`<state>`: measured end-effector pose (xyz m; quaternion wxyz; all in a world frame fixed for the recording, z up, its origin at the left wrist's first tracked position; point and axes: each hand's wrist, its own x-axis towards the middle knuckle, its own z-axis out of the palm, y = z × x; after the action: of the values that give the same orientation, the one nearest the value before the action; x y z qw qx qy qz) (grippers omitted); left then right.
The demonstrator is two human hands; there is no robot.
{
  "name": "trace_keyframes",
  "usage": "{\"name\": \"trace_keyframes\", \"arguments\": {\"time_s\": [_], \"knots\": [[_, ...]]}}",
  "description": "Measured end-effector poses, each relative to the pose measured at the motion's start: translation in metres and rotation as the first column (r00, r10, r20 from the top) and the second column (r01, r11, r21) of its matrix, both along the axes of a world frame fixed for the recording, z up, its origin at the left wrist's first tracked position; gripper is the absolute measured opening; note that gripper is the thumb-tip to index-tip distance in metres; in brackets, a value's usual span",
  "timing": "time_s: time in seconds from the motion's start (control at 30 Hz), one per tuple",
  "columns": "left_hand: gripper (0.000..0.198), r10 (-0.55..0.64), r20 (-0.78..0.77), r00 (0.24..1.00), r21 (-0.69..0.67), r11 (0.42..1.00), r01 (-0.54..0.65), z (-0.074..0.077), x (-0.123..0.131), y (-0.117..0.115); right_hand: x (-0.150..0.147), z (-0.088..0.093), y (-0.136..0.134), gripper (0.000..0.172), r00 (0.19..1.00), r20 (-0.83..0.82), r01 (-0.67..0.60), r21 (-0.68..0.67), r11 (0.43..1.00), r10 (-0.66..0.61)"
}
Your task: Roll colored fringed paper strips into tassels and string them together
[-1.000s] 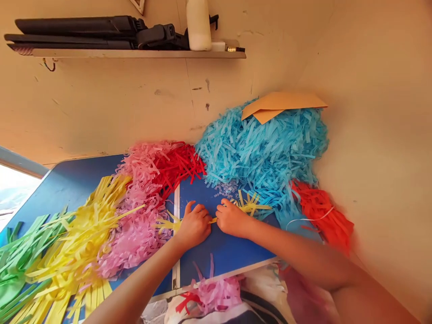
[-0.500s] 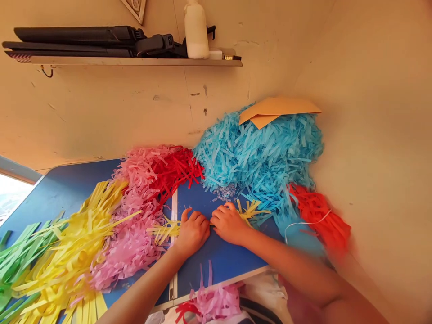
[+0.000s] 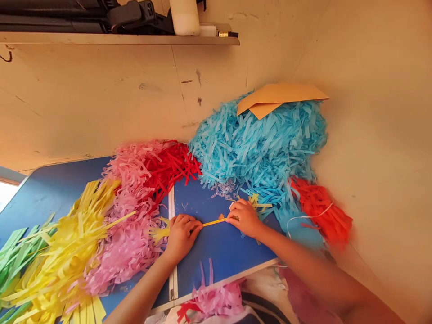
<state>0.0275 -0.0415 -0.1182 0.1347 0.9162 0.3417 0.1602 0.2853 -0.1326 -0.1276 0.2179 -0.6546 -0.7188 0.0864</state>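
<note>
My left hand (image 3: 181, 233) and my right hand (image 3: 245, 217) each pinch one end of a twisted yellow paper strip (image 3: 213, 222), stretched between them just above the blue table (image 3: 216, 245). Fringed yellow ends stick out past each fist, at the left by the pink paper pile (image 3: 128, 234) and at the right by the light blue pile (image 3: 263, 144). Both hands are closed.
Heaps of cut paper fringe ring the hands: green (image 3: 13, 252), yellow (image 3: 60, 256), pink, red (image 3: 168, 166), light blue and orange-red (image 3: 320, 207). A tan envelope (image 3: 280, 95) lies on the blue heap. A wall shelf (image 3: 121, 39) carries a white bottle (image 3: 184, 15). Walls close in behind and at right.
My hands have drawn apart, the right one sliding right, so the twisted yellow strip now shows stretched between them. The camera view has tipped down slightly.
</note>
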Motion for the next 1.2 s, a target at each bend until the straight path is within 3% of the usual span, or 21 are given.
{"name": "trace_keyframes", "arguments": {"time_s": [0.2,0.3,0.37,0.47,0.6,0.7,0.8,0.87,1.07,1.2], "knots": [[0.022,0.050,-0.062,0.997,-0.039,0.998,-0.053,0.006,0.011,0.000,-0.006,0.008,0.006,0.011,0.995,-0.047,0.080,-0.127,0.989,-0.087],[0.019,0.040,-0.117,0.992,-0.037,0.998,-0.044,0.014,0.019,0.003,-0.011,0.014,0.013,0.022,0.991,-0.012,0.131,-0.182,0.975,-0.135],[0.014,0.024,-0.142,0.990,-0.024,0.999,-0.028,0.020,0.023,0.005,-0.012,0.018,0.018,0.026,0.990,0.015,0.141,-0.209,0.968,-0.141],[0.018,-0.072,-0.138,0.988,0.010,0.997,0.075,0.028,0.027,0.005,-0.012,0.024,0.022,0.016,0.992,0.050,0.123,-0.223,0.967,-0.114],[0.031,-0.263,-0.174,0.949,0.111,0.952,0.285,0.026,0.027,0.000,-0.016,0.032,0.019,0.010,0.993,0.112,0.065,-0.165,0.984,-0.047],[0.028,-0.272,-0.163,0.948,0.139,0.945,0.295,0.022,0.029,-0.001,-0.025,0.031,0.014,0.006,0.979,0.165,-0.105,-0.084,0.991,0.118],[0.028,-0.280,-0.092,0.955,0.124,0.949,0.290,0.021,0.032,-0.001,-0.033,0.020,0.013,0.020,0.915,0.279,-0.308,0.019,0.951,0.291],[0.021,-0.271,-0.055,0.961,0.115,0.954,0.276,0.022,0.035,-0.003,-0.036,0.013,0.016,0.028,0.881,0.333,-0.373,0.056,0.926,0.335],[0.017,-0.215,0.020,0.976,0.181,0.961,0.208,0.013,0.042,-0.008,-0.038,0.006,0.027,0.026,0.893,0.330,-0.360,0.120,0.925,0.305],[0.024,-0.199,0.079,0.977,0.228,0.957,0.177,0.022,0.034,-0.014,-0.048,0.023,0.016,0.021,0.954,0.234,-0.228,0.160,0.961,0.187]]}}
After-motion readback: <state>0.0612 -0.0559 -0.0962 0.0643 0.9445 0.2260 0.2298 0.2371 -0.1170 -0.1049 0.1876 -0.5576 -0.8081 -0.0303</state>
